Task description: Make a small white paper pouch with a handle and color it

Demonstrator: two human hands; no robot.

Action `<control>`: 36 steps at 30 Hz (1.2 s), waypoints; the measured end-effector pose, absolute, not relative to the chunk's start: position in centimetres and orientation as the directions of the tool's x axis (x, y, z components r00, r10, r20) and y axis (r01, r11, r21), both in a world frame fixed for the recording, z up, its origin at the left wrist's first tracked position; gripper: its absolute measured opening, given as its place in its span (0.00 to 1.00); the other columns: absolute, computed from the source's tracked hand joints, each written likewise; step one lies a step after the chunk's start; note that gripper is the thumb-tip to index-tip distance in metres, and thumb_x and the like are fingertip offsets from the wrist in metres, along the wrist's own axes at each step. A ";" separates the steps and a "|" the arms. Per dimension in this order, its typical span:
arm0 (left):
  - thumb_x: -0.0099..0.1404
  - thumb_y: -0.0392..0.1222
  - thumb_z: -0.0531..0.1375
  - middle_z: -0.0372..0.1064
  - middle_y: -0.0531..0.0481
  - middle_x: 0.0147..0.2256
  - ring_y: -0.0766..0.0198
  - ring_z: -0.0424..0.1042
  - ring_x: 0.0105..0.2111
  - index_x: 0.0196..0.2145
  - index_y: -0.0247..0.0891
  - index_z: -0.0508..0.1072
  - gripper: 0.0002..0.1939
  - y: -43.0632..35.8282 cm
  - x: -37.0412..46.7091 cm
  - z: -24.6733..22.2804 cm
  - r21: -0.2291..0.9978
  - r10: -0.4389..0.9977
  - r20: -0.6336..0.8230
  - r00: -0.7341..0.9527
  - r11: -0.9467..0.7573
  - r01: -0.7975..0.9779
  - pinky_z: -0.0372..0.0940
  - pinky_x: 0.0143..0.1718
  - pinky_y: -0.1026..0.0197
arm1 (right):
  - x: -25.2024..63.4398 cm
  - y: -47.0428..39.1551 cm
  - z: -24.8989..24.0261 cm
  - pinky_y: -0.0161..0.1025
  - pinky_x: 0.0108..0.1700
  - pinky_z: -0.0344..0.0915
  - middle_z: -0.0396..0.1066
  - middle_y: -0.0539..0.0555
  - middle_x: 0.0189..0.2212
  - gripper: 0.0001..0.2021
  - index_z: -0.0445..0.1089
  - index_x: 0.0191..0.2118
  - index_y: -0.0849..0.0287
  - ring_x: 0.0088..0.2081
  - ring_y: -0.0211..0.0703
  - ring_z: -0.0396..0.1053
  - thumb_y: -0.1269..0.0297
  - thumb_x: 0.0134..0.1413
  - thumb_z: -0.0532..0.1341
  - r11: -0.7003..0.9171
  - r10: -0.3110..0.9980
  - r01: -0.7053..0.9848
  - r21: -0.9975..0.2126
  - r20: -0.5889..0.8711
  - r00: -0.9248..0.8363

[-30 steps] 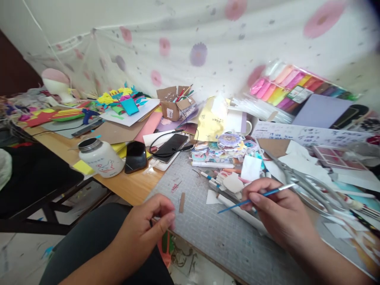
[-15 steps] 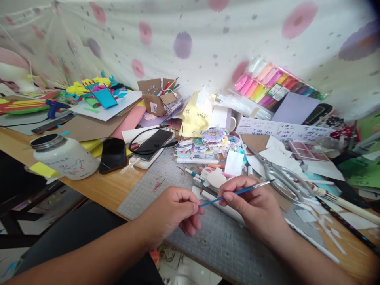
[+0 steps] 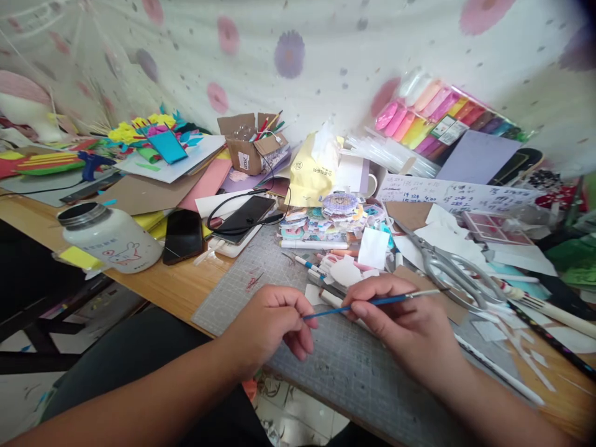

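A thin blue paintbrush (image 3: 379, 301) spans the gap between my two hands, lying nearly level above a grey cutting mat (image 3: 321, 372). My left hand (image 3: 279, 326) pinches the tail of its handle between thumb and forefinger. Farther along, my right hand (image 3: 400, 316) is closed on the handle, and the silvery ferrule and bristle tip stick out to the right. Behind the hands lie paper scraps (image 3: 344, 270), a white-and-blue pen (image 3: 308, 266) and a pile of paper cutouts (image 3: 326, 223). Large grey scissors (image 3: 449, 267) rest beyond my right hand.
At the left stand a white open-mouthed jar (image 3: 112, 239) and two phones, one black (image 3: 183, 236) and one with a cable (image 3: 244, 218). A cardboard box (image 3: 249, 152) holds pencils. Packs of coloured clay (image 3: 447, 118) lean at the back right. The table's front edge runs below my hands.
The view has shifted slightly, so the table things appear a little farther right. Both hands keep their hold on the paintbrush, which lies a little flatter.
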State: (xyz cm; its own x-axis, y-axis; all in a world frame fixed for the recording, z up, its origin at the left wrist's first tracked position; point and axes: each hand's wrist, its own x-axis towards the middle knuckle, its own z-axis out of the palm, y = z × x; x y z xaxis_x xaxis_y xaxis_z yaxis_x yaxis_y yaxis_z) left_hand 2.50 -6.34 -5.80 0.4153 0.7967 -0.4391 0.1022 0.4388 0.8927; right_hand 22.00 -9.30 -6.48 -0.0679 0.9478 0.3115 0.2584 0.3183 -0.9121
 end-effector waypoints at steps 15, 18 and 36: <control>0.48 0.32 0.52 0.69 0.54 0.14 0.67 0.67 0.16 0.20 0.36 0.69 0.07 -6.6 2.9 -5.4 0.907 0.856 -0.396 0.333 0.307 0.289 0.63 0.21 0.64 | 21.5 -9.3 -6.4 0.30 0.30 0.68 0.74 0.50 0.25 0.02 0.71 0.29 0.57 0.27 0.37 0.71 0.67 0.49 0.64 0.317 0.947 0.245 -0.916 0.321 -0.026; 0.48 0.32 0.53 0.70 0.53 0.15 0.67 0.68 0.16 0.20 0.35 0.70 0.07 -6.6 2.8 -5.2 0.910 0.834 -0.411 0.368 0.355 0.212 0.64 0.22 0.64 | 21.7 -9.2 -6.5 0.31 0.29 0.67 0.73 0.50 0.24 0.03 0.72 0.29 0.57 0.26 0.37 0.70 0.64 0.49 0.64 0.279 0.958 0.229 -0.932 0.286 -0.005; 0.49 0.34 0.56 0.74 0.51 0.18 0.65 0.72 0.19 0.23 0.34 0.71 0.04 -6.5 2.5 -4.7 0.916 0.808 -0.379 0.451 0.398 0.057 0.66 0.25 0.63 | 22.4 -8.4 -7.7 0.36 0.33 0.66 0.74 0.51 0.25 0.07 0.73 0.30 0.58 0.26 0.38 0.69 0.60 0.48 0.67 0.127 0.992 -0.075 -0.989 0.128 -0.004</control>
State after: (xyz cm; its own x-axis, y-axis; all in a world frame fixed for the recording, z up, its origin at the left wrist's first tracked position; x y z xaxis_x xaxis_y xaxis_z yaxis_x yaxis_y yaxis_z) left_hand 2.51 -6.49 -4.74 0.4512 0.8079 -0.3791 0.0568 0.3979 0.9157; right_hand 22.39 -8.45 -7.67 -0.0037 0.9918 0.1279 -0.0752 0.1272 -0.9890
